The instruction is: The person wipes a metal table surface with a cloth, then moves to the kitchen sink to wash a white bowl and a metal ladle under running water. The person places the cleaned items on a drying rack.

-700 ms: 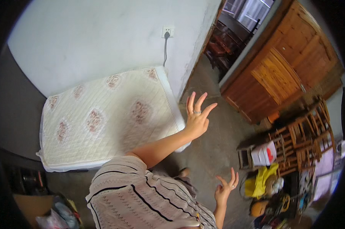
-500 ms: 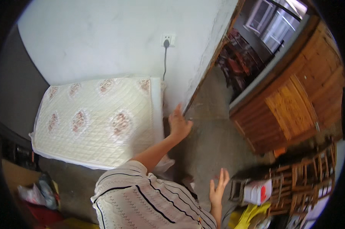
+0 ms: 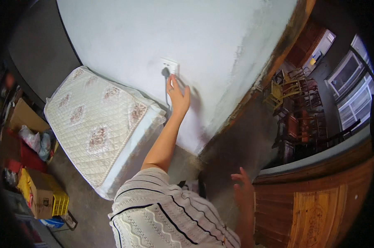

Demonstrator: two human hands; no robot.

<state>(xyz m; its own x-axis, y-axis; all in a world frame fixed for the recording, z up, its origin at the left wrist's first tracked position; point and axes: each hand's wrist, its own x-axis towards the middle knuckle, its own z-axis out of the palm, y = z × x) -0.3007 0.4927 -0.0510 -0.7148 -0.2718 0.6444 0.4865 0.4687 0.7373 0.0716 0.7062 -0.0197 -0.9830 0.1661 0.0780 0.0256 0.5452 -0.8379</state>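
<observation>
Operator: Where is the left hand [image 3: 178, 97]?
Technician: It is raised at the wall [image 3: 207, 53], beside the wall socket [image 3: 174, 65]. The fingertips point upward at the plate's lower edge, just right of the plug [image 3: 165, 72]. Contact with the plate cannot be confirmed from this view.

Operator: State the finger positions on that hand.
Technician: Fingers are extended, the foremost ones close together. The thumb stands apart, on the right side.

Operator: And the plug?
Technician: The dark plug is seated in the white socket, on its lower left part. A cord [image 3: 167, 99] runs down from it, close to the wall and to the left of the hand.

Operator: Report the right hand [image 3: 242, 188].
Technician: It is held low, in shadow, well apart from the socket. Its fingers are raised and partly spread; finer detail is too dim to tell. The wooden door [image 3: 319, 215] appears just right of it.

Operator: List the surroundings.
Technician: A quilted mattress [image 3: 92, 120] with floral patches lies left of the left forearm. At the far left are a cardboard box [image 3: 42, 198] and a yellow crate [image 3: 61, 201]. Wooden chairs [image 3: 290, 89] appear beyond the doorway.
</observation>
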